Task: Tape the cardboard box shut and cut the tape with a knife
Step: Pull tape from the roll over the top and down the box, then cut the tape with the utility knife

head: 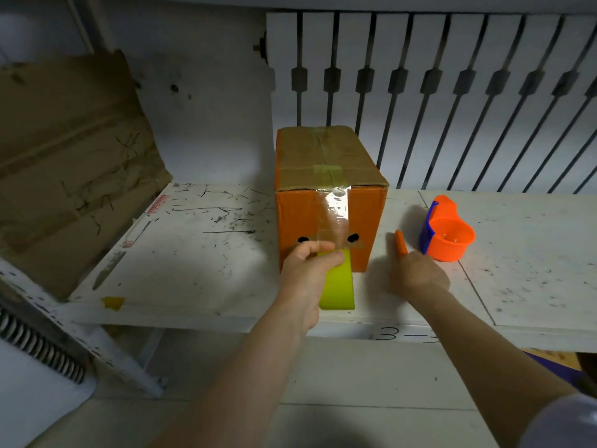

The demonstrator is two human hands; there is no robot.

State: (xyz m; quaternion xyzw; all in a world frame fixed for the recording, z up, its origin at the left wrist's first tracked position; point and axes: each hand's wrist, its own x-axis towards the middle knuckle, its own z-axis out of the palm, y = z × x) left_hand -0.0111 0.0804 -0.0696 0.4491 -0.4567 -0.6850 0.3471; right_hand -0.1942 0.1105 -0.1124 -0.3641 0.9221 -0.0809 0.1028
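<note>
An orange cardboard box (368, 227) stands on the white table, its flaps closed. Clear tape (332, 218) runs from the top edge down the front face. My left hand (307, 270) grips the yellow-green tape roll (337, 287) in front of the box's lower front, with the strip still joined to the roll. To the right of the box, my right hand (416, 273) rests on the table with its fingers closed over the near end of an orange knife (400, 242). The knife's far end points away from me.
An orange and blue tape dispenser (447, 234) sits right of the knife. The white table (200, 253) is scuffed with black marks. Flattened cardboard (71, 163) leans at the left. A white radiator (452, 92) lines the wall behind.
</note>
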